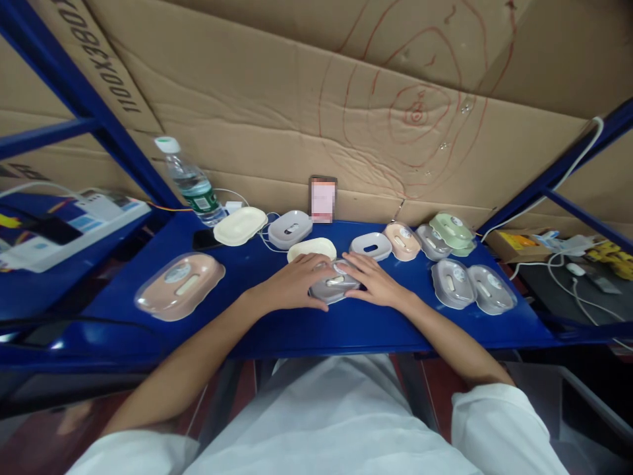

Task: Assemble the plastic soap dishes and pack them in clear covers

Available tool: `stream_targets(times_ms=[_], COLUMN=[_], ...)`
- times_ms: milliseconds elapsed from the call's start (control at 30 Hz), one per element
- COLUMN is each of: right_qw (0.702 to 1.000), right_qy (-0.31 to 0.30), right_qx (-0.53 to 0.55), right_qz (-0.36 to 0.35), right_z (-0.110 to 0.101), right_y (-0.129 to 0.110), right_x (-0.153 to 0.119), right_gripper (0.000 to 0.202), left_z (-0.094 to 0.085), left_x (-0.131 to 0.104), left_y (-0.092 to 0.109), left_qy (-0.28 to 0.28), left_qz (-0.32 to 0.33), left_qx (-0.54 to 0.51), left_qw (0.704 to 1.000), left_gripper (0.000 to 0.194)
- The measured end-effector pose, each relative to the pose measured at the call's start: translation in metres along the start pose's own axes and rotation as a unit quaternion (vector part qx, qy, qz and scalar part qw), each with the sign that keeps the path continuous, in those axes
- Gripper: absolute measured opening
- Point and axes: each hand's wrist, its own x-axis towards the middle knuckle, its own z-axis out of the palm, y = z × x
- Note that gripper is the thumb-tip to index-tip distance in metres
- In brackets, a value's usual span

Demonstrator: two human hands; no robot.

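Note:
In the middle of the blue table, a grey soap dish under a clear cover with a round label lies between my hands. My left hand grips its left side, thumb near the front edge and fingers over the back. On the other side my right hand holds the right edge with bent fingers. Parts of the dish are hidden under the fingers. Just behind it lies a cream oval tray, partly covered by my left hand. A grey oval tray with a slot sits behind my right hand.
A pink covered dish lies at left, a smaller pink one at back right. Grey covered dishes and a green one stand right. A cream tray, water bottle and phone are at the back.

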Motion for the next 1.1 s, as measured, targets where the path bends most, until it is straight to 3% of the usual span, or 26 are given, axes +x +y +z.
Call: stream_targets(times_ms=[133, 367, 633, 767, 1100], right_qw=[1.0, 0.999, 0.998, 0.998, 0.998], right_qy=[-0.009, -0.001, 0.007, 0.019, 0.024], right_qx=[-0.002, 0.038, -0.034, -0.048, -0.034], right_qz=[-0.007, -0.03, -0.044, -0.043, -0.04], right_z=[-0.003, -0.009, 0.003, 0.009, -0.002], right_y=[-0.005, -0.01, -0.009, 0.0, 0.006], right_x=[0.0, 0.002, 0.003, 0.002, 0.0], right_gripper=[0.072, 0.058, 0.07, 0.065, 0.061], left_z=[-0.001, 0.002, 0.003, 0.009, 0.019], left_x=[-0.003, 0.003, 0.003, 0.004, 0.007], left_y=[-0.002, -0.001, -0.008, -0.012, -0.016], left_qy=[-0.012, -0.001, 0.009, 0.018, 0.04], left_qz=[-0.009, -0.009, 0.004, 0.003, 0.0], left_qx=[-0.03, -0.031, -0.017, -0.01, -0.038], left_qw=[0.999, 0.999, 1.0, 1.0, 0.998], left_gripper=[0.085, 0.068, 0.061, 0.058, 0.044])
